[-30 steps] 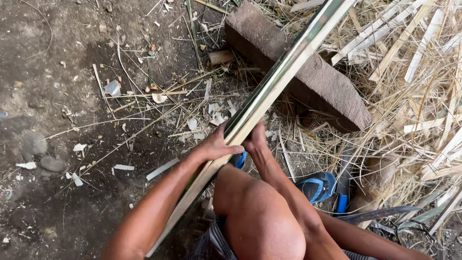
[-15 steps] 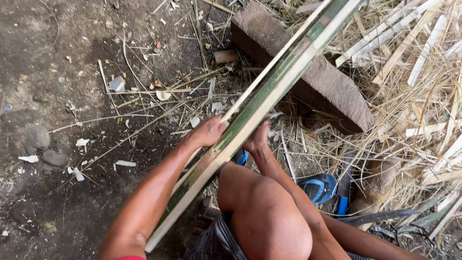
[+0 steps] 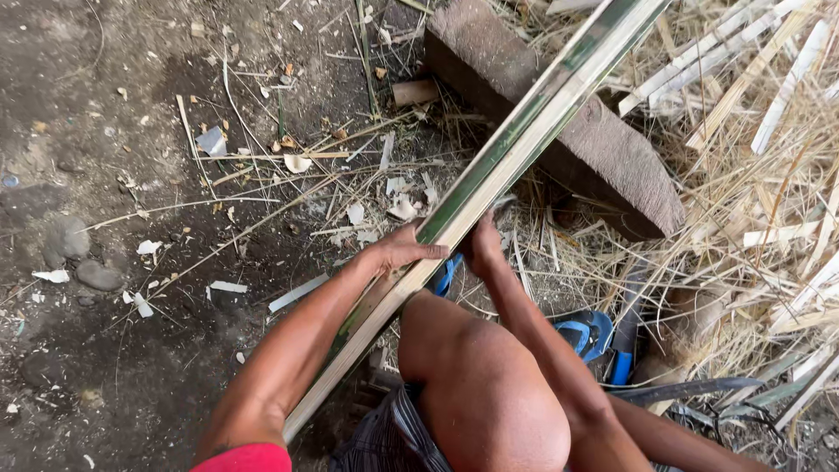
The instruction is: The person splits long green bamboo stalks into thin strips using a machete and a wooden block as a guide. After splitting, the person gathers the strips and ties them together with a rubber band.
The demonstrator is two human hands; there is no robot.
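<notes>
While the person is squatting on the dirt ground [image 3: 105, 367], both hands are working on a long split bamboo strip [image 3: 516, 149] that is running diagonally from about seven o'clock near the bare knee [image 3: 472, 385] up to one o'clock at the top edge of the view, crossing over a weathered wooden block [image 3: 612, 166]. The left hand [image 3: 398, 253] is lying on the strip from its nine o'clock side, fingers curled over the edge and gripping it; the right hand [image 3: 482, 249] is pressing against the strip from the three o'clock side, fingers closed around or against it, though exactly how they are wrapping I cannot tell. The strip is looking stiff along its length yet springy, fairly light for its size, with a glossy green skin on one face and a pale, fibrous cut face on the other; the smooth skin is likely slippery and the split edges are probably sharp, so taking hold mid-length, where the hands are now, with the palm on the flat face is seeming safest. Dry straw and pale bamboo offcuts [image 3: 769, 175] are piling up at two to four o'clock, thin slivers and chips are lying scattered across the dark, packed earth at ten o'clock, and a blue sandal [image 3: 585, 332] is sitting just beside the knee at four o'clock.
</notes>
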